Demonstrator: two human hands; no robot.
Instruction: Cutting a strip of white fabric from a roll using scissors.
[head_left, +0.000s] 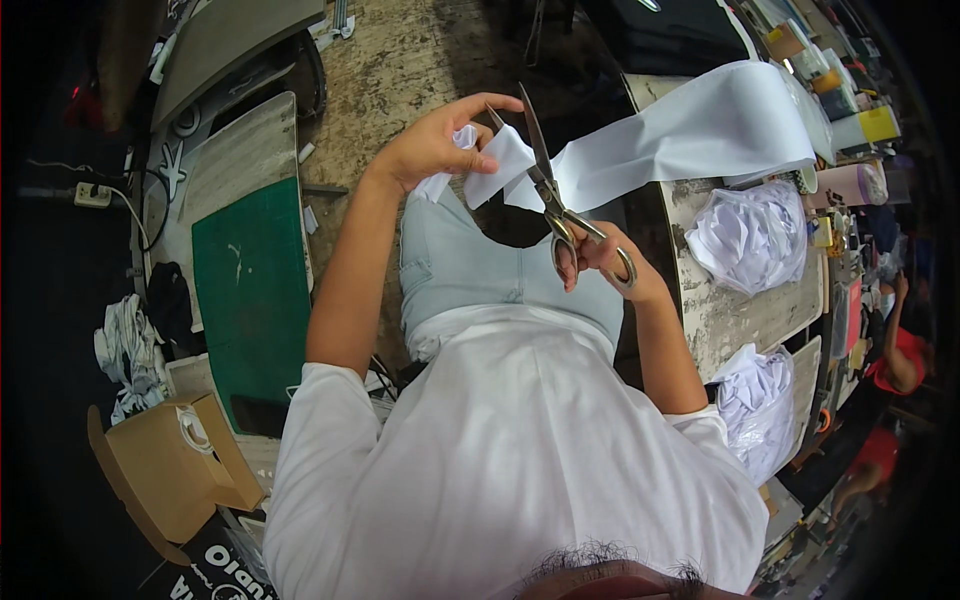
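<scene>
A pair of metal scissors [546,186] is in my right hand [612,258], with fingers and thumb through the handle loops. Its blades stand apart, tips pointing away from me, at a long strip of white cloth [640,138]. From the table on the right, that strip stretches over to the scissors. My left hand [432,148] pinches the cloth's near end between thumb and fingers, left of the blades. Some of the cloth is bunched in that palm, and its index finger reaches close to a blade tip. Both hands are above my lap, over light blue trousers.
Right table [690,285] bears a clear bag of white cloth [750,235]; another white bundle [755,405] sits nearer. A green cutting mat [250,300] and an open cardboard box [165,470] are on the left. People in red [905,360] are at far right.
</scene>
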